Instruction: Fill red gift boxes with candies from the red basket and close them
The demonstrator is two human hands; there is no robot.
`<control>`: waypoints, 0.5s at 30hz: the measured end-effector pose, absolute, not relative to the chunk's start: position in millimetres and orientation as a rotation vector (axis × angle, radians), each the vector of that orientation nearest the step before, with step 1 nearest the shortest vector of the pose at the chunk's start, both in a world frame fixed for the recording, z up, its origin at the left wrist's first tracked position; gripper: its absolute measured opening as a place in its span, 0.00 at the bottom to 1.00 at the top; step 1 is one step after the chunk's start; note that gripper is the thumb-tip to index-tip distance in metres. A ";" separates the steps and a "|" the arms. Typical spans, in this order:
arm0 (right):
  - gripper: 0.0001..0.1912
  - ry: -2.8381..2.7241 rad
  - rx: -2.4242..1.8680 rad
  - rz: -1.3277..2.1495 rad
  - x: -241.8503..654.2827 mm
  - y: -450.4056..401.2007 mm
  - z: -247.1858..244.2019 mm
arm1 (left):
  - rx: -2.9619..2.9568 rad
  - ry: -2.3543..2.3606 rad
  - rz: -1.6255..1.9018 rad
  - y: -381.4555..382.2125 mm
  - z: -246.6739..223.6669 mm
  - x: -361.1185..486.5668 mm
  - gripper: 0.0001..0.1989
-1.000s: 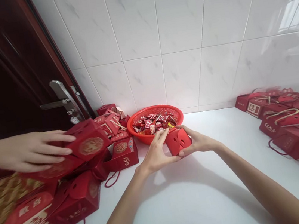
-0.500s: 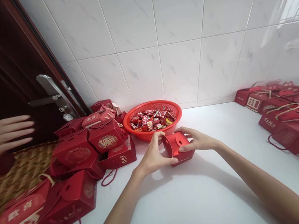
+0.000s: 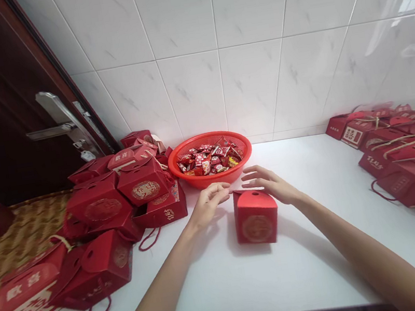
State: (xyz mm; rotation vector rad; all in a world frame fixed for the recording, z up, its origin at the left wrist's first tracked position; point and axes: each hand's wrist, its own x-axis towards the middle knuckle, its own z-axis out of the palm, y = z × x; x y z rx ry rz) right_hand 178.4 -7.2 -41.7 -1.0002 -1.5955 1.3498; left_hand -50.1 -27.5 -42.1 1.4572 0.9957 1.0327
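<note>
A small red gift box (image 3: 256,215) with a round gold emblem stands upright on the white counter (image 3: 288,269). My left hand (image 3: 207,203) hovers just left of its top, fingers loosely spread and holding nothing. My right hand (image 3: 271,185) hovers over the box's top right edge, also empty with fingers apart. Just behind both hands sits a red plastic basket (image 3: 195,176) filled with wrapped candies (image 3: 210,158).
A heap of red gift boxes (image 3: 120,201) with cord handles lies at the left, spilling toward the counter's front edge. More red boxes (image 3: 405,161) crowd the right side. A white tiled wall (image 3: 254,53) backs the counter. A dark door with a metal handle (image 3: 51,128) stands at left.
Both hands have let go of the small red box, which now stands upright on the counter nearer me. The other person's hand at the left has gone out of view.
</note>
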 end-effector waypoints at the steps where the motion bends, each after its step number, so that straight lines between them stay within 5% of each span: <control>1: 0.17 -1.574 -0.994 1.342 176.5 -8.0 -43.4 | 1.449 0.987 1.004 -27.3 -41.7 -50.3 0.18; 8: 0.18 -1.725 -0.890 1.166 169.0 -14.5 -46.0 | 1.619 0.910 0.883 -39.1 -34.3 -44.8 0.16; 15: 0.16 -1.697 -0.971 0.967 198.5 -47.2 -13.9 | 2.101 0.845 0.832 -85.3 -34.5 -10.9 0.35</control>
